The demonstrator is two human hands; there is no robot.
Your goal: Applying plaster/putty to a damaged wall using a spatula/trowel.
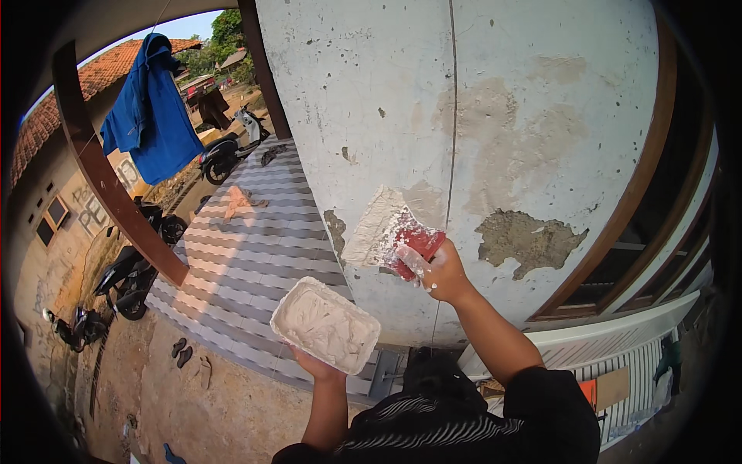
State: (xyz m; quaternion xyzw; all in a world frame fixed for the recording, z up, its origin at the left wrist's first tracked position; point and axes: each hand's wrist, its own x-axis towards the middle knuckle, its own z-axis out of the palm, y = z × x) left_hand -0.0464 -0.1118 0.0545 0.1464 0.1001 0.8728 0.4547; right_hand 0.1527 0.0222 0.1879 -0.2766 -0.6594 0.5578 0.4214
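My right hand (439, 271) is wrapped round a red putty knife (420, 238), its fingers smeared with white. Thick pale putty (377, 226) covers the blade, which is up against or very close to the wall; I cannot tell which. Lower down, my left hand (319, 365) grips a rectangular tub (376, 337) from below. Off-white putty (325, 319) with a swirled surface fills much of it. The light blue wall (371, 69) has peeling paint, smoothed beige patches (495, 131) and a rough bare patch (529, 241) right of my right hand.
A thin dark cable (453, 100) runs down the wall. Brown-framed windows (618, 255) stand at the right, above a white slatted piece (618, 325). To the left lie a tiled porch floor (255, 255), an orange cloth (238, 201), a brown post (116, 178) and a hanging blue shirt (154, 116).
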